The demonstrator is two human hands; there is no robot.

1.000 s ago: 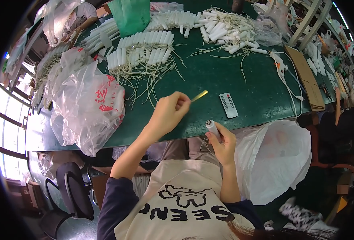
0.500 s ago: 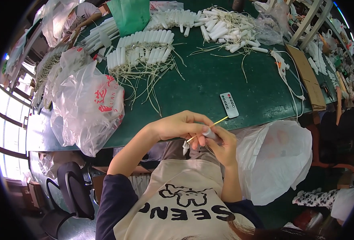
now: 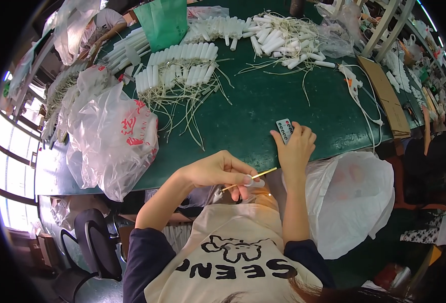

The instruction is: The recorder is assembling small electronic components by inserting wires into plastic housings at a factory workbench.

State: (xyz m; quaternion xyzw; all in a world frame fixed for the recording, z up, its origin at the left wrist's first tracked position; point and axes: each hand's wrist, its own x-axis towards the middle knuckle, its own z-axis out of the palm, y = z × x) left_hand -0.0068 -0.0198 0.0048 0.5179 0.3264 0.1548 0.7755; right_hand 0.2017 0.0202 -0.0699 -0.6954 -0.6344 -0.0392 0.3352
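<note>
Right across the scene, a green table (image 3: 243,123), broad and curved at its near edge. Below that edge on the right, a big white plastic bag (image 3: 356,202), wide and crumpled. Over to the left, a clear plastic bag with red print (image 3: 107,136), slumped across the edge. Further back, a tangled heap of white tubes (image 3: 278,38) with pale wires, and just left of it, neat rows of white tubes (image 3: 182,55), wires trailing toward the near side. Behind those, a green bag (image 3: 163,25), standing upright.

And now to the hands! Left hand (image 3: 213,169) out over the lap, just off the table's near edge, fingers clamped on a small load. Right hand (image 3: 296,149) reaching over the edge, thumb on one side, fingers on the other, and in between, a white remote control (image 3: 284,130) on the tabletop, buttons up. Actually closed on it, or only straddling it? Cannot tell from here.

Back in the left-hand fingertips: a white tube (image 3: 256,184), partly hidden by the fingers, and across it, thinnest of all, a gold strip (image 3: 266,173), slanting up toward the right hand.
</note>
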